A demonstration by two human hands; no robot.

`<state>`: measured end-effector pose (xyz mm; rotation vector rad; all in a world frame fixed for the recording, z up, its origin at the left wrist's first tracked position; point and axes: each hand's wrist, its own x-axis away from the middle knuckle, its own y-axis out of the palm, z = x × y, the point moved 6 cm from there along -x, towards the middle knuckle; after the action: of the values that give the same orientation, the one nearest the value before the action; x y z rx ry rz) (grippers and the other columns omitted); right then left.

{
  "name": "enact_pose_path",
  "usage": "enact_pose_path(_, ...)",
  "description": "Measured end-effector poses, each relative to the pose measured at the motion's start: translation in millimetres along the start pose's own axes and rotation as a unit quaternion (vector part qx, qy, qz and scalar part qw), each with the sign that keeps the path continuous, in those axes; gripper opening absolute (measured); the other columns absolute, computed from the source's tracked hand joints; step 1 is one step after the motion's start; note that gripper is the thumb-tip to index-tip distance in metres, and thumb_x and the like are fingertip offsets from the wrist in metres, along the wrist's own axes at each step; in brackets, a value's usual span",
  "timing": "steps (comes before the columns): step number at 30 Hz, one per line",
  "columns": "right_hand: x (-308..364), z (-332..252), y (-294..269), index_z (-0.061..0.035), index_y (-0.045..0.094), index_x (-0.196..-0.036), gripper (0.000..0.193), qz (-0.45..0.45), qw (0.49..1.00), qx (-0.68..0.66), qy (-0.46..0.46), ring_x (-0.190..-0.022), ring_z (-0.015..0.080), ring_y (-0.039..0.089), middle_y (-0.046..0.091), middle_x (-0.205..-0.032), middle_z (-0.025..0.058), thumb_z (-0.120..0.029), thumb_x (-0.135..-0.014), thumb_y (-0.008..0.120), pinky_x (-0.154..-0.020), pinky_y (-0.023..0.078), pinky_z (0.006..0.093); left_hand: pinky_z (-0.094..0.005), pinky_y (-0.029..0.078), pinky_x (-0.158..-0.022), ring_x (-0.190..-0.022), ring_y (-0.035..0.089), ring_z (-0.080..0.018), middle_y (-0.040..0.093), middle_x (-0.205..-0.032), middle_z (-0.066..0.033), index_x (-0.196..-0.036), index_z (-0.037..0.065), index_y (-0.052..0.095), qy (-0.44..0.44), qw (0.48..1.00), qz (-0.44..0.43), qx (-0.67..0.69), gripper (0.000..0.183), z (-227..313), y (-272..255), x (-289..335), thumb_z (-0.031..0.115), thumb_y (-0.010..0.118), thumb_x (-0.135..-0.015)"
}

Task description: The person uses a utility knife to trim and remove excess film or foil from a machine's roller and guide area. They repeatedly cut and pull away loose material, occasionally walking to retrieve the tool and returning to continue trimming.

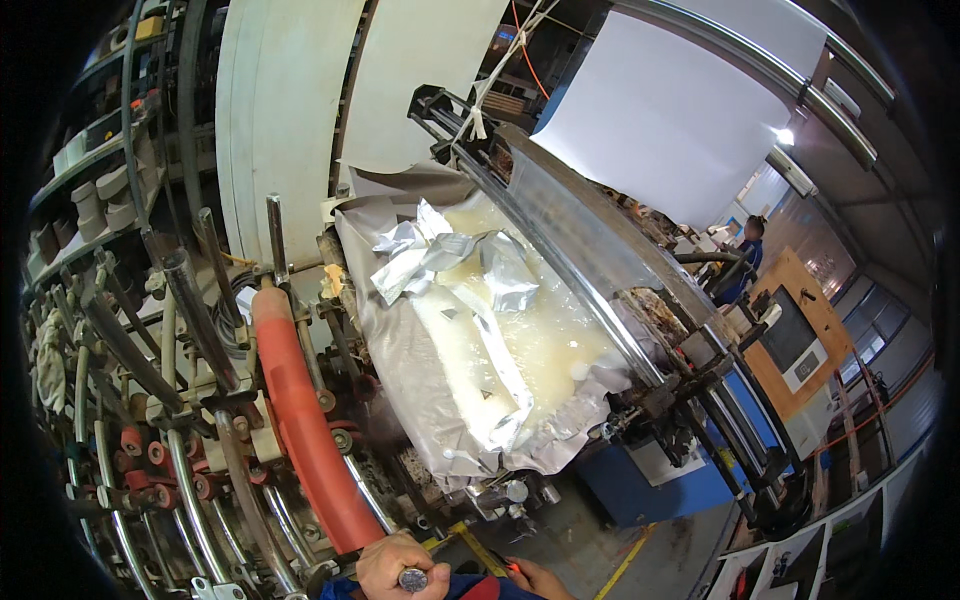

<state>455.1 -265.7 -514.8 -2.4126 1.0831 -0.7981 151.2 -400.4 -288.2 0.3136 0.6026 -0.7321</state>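
At the lower edge, my left hand is closed round a metal shaft, whose round end pokes out of the fist. The shaft lies at the near end of a long red roller, which slants up and away to the left. My right hand is partly cut off by the lower edge. Its fingers are bent beside a small red and black piece, too little of which shows to name.
Ahead, a grey sheet-lined trough holds pale, wet-looking glue with crumpled silver foil on it. Steel rollers run along its right. Metal bars crowd the left. A person stands far right, near a wooden panel.
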Motion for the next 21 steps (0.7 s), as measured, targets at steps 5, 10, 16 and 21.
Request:
enact_pose_path(5, -2, 26, 7, -0.0065, 0.066, -0.136, 0.038, -0.029, 0.990, -0.124, 0.064, -0.102, 0.0238, 0.068, 0.074, -0.108, 0.0118, -0.032, -0.109, 0.058, -0.090, 0.054, 0.0382, -0.0369, 0.051, -0.058, -0.061, 0.062, -0.0277, 0.063, -0.074, -0.0130, -0.087, 0.003, 0.061, 0.027, 0.999, -0.025, 0.015, 0.017, 2, 0, -9, 0.004, 0.078, -0.086)
enact_pose_path(10, 13, 3, -16, -0.0080, 0.067, -0.135, 0.040, -0.010, 0.993, 0.068, 0.096, -0.098, 0.0339, 0.070, 0.075, -0.108, 0.0153, -0.036, -0.109, 0.057, -0.085, 0.054, 0.0430, -0.0374, 0.049, -0.055, -0.060, 0.061, -0.0280, 0.061, -0.072, -0.0123, -0.088, 0.004, 0.062, 0.048, 0.993, -0.061, 0.087, 0.018, -3, 0, -14, 0.002, 0.080, -0.084)
enact_pose_path(16, 16, -90, -67, -0.0026, 0.067, -0.114, 0.031, 0.072, 0.984, -0.155, 0.048, -0.079, 0.0171, 0.066, 0.073, -0.098, 0.0079, -0.032, -0.107, 0.059, -0.071, 0.054, 0.0339, -0.0354, 0.047, -0.059, -0.067, 0.062, -0.0245, 0.066, -0.090, -0.0104, -0.113, 0.003, 0.059, -0.056, 0.965, -0.136, 0.218, 0.046, -34, -8, -12, 0.014, 0.090, -0.081)
enact_pose_path(21, 11, -180, -102, 0.0030, 0.059, -0.116, 0.027, 0.053, 0.944, -0.297, -0.134, -0.084, 0.0119, 0.066, 0.073, -0.103, 0.0123, -0.023, -0.111, 0.051, -0.075, 0.054, 0.0263, -0.0414, 0.032, -0.121, -0.145, 0.041, -0.0285, 0.034, -0.162, -0.0197, -0.166, 0.000, 0.011, -0.256, 0.938, 0.156, 0.173, 0.094, -102, 5, -43, 0.008, 0.069, -0.093)
